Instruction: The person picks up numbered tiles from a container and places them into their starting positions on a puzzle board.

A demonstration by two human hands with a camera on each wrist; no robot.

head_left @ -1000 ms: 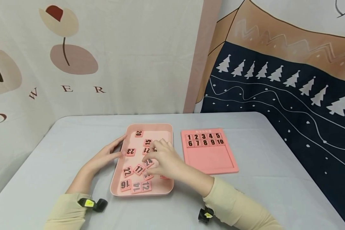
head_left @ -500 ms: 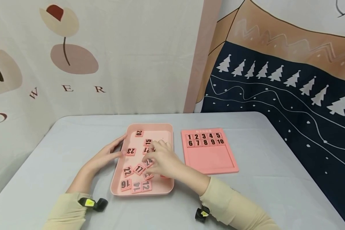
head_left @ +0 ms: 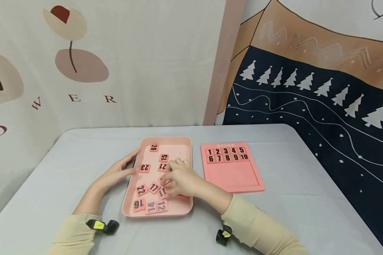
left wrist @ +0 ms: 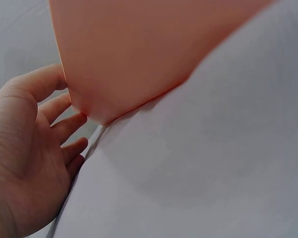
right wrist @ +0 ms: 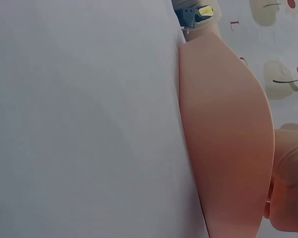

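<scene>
A pink tray (head_left: 185, 148) holds loose number tiles, among them the 11 tile (head_left: 162, 193), the 17 tile (head_left: 154, 187) and the 21 tile (head_left: 162, 167). My right hand (head_left: 182, 179) reaches into its right half, fingers bent down over the tiles, thumb right beside the 11 tile. Whether the fingertips pinch a tile I cannot tell; another tile lies partly hidden under them. In the right wrist view the tray wall (right wrist: 228, 129) covers most of that hand. With loosely extended fingers, my left hand (head_left: 116, 173) touches the tray's left side.
To the right of the tray lies a pink number board (head_left: 233, 177), its top two rows filled with tiles 1 to 10. A pale cloth (head_left: 290, 212) covers the table. Printed curtains (head_left: 153, 63) hang behind it.
My right hand's fingers have drawn closer together and shifted slightly right, baring more of the 11 tile and covering more of the 24 tile. The left hand stays put.
</scene>
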